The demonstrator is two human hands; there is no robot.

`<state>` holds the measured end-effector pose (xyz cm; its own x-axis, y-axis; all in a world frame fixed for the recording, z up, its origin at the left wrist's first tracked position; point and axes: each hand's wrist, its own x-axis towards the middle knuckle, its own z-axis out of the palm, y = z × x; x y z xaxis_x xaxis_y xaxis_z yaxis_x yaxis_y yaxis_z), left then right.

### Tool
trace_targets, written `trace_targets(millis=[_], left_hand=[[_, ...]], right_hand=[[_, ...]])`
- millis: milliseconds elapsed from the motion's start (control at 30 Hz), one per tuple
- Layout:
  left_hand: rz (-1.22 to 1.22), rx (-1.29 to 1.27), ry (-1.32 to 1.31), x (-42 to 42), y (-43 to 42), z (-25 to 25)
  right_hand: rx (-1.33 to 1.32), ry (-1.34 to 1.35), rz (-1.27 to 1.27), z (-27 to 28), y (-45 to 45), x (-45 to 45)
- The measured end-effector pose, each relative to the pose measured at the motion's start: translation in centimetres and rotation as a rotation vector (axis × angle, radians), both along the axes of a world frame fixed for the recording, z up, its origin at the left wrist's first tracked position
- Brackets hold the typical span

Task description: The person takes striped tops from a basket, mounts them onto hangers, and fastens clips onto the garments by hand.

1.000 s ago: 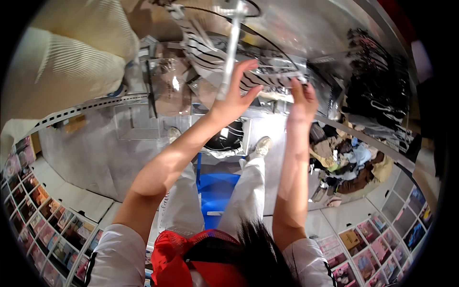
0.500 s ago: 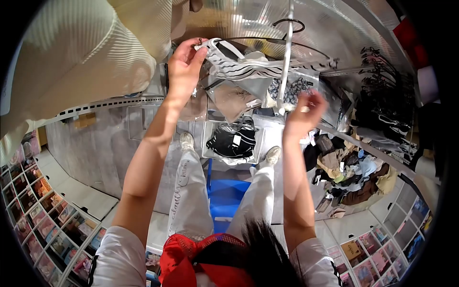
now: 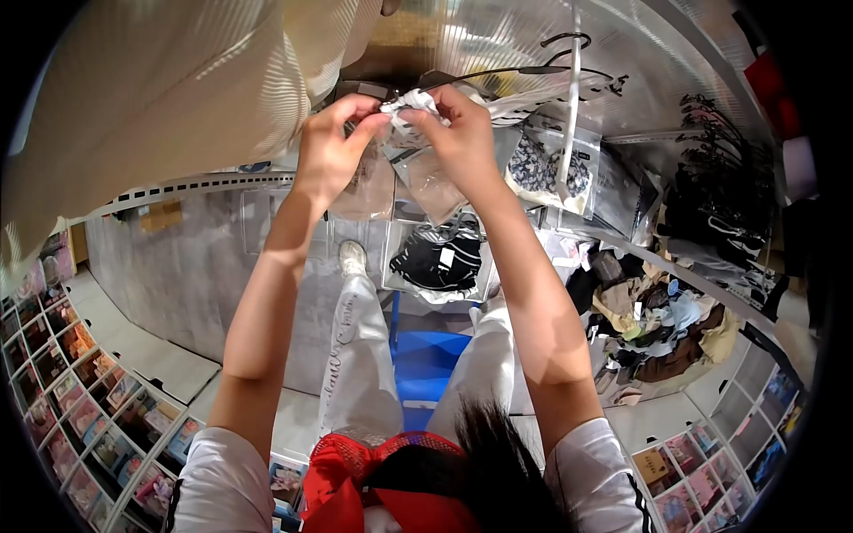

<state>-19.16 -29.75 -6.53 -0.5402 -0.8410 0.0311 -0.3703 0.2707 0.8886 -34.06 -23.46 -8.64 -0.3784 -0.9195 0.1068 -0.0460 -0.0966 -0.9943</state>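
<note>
From my remote station I list, in descending size: one beige ribbed cloth [image 3: 204, 115], upper left; one heap of mixed clothing [image 3: 680, 311], right; one lot of black striped garments [image 3: 437, 258], boxed on the floor. Next, one white garment with black stripes [image 3: 410, 114], stretched along a dark hanger [image 3: 538, 69], its near end bunched between the hands; last, left hand [image 3: 330, 149] and right hand [image 3: 462, 138], each pinching that bunched end, thumb against fingers.

- Head camera is looking forward and steeply down.
- Left hand [image 3: 330, 153] and right hand [image 3: 464, 147] are showing close, upper middle.
- Floor [image 3: 200, 298] is lying farther below.
- Wide lens is rounding the edges.
</note>
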Motion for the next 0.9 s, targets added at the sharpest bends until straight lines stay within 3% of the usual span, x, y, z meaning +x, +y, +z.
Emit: trace_targets(millis=[133,367,467,667,900], left_hand=[[-0.028,0.364,0.153,1.1,0.5,-1.0],[-0.151,0.309,-0.105,0.8,1.8,0.1],[-0.125,0.535,0.190,0.7,2.0,-1.1],[0.061,0.945,0.398,0.7,3.2,-0.9],[0.179,0.806,0.465,-0.4,4.5,-0.7]], right_hand=[[0.081,-0.016,-0.046,-0.9,0.6,0.1],[0.111,-0.038,-0.017,-0.9,1.9,0.2],[0.139,0.037,0.027,0.1,2.5,0.3],[0.195,0.141,0.011,0.5,2.7,0.4],[0.165,0.046,0.067,0.5,3.0,0.2]])
